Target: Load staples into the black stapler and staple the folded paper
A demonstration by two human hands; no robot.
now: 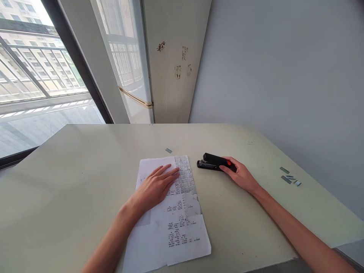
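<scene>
My left hand (158,186) lies flat on a stack of printed paper sheets (186,231), fingers stretched toward the upper right. Along the upper right edge of the sheets runs a crinkled, greyish strip marked off in small blocks. To the right of the papers, my right hand (238,175) grips the rear end of a black stapler (214,162) with a red spot on its side. The stapler's front points left toward the papers, apart from them, and its jaws are parted. Just beyond the top of the sheets lies a small strip of staples (168,150).
Several more staple strips (286,179) are scattered on the right side of the pale table (93,182). A grey wall (278,68) borders the table on the right. Behind it stands a scuffed refrigerator (173,87), and a window (42,64) is at the left.
</scene>
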